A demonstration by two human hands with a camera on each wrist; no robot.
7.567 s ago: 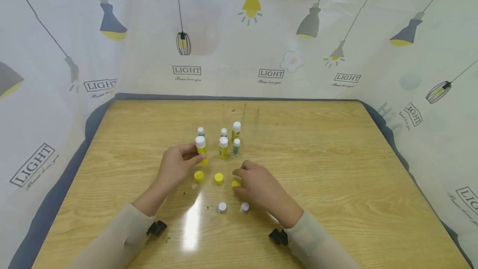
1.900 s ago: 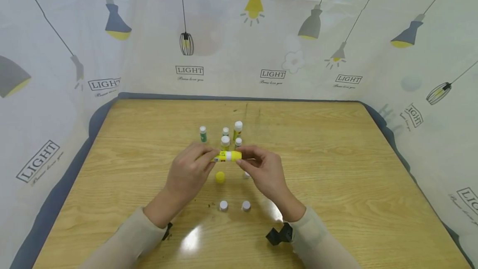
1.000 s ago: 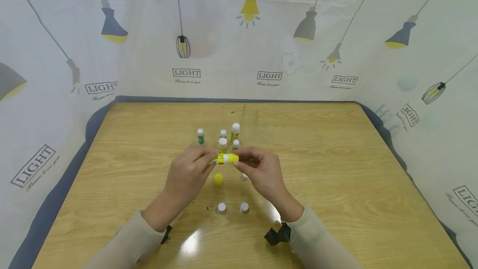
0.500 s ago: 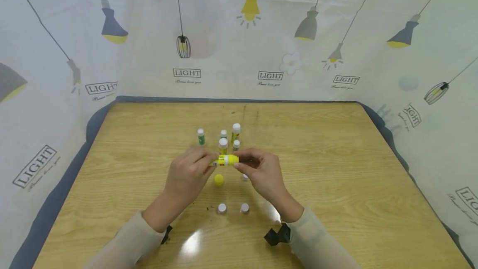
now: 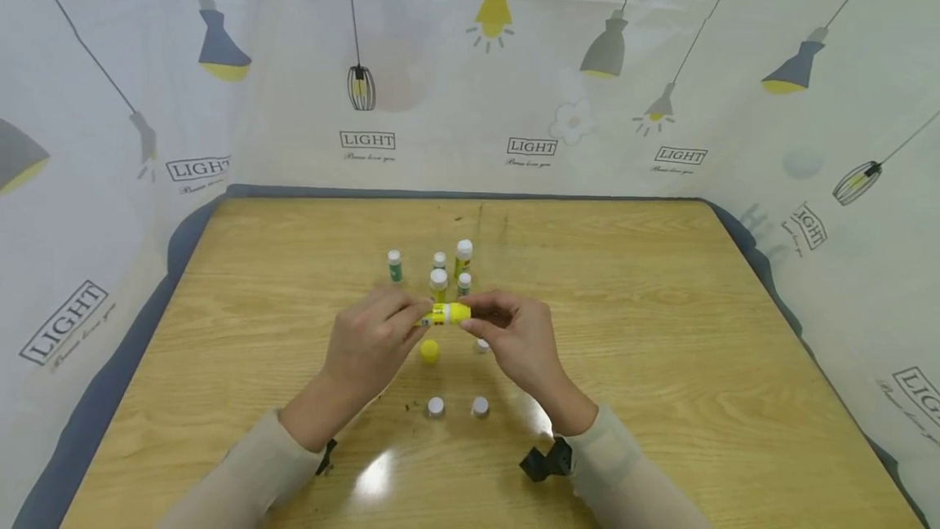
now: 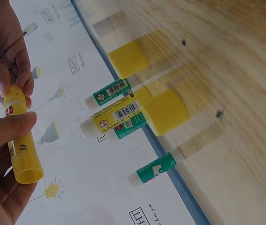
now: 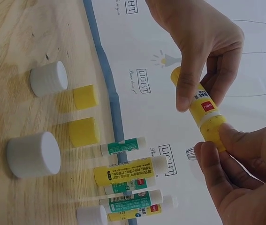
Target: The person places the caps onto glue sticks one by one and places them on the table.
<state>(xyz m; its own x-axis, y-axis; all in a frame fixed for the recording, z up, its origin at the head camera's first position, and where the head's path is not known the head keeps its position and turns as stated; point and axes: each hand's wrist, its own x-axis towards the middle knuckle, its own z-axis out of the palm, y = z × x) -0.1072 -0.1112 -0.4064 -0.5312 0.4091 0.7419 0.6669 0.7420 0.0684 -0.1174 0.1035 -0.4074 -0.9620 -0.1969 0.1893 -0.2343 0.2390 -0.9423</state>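
Note:
A yellow glue stick lies level between my two hands above the table. My left hand grips its tube, thumb along the side; the open bottom end shows in the left wrist view. My right hand pinches the yellow cap on the other end, against the white band. Behind the hands stand several other glue sticks with white tops, among them a yellow one and a green one.
Two loose yellow caps stand on the wooden table; the left hand hides one from the head view. Closer to the person are two white caps, and a third white cap sits beside the right hand. A printed curtain surrounds the table.
Since the oldest frame, the left hand has lifted the glue stick and turned it level, and a yellow cap taken by the right hand now covers its white top. The last second shows hardly any movement.

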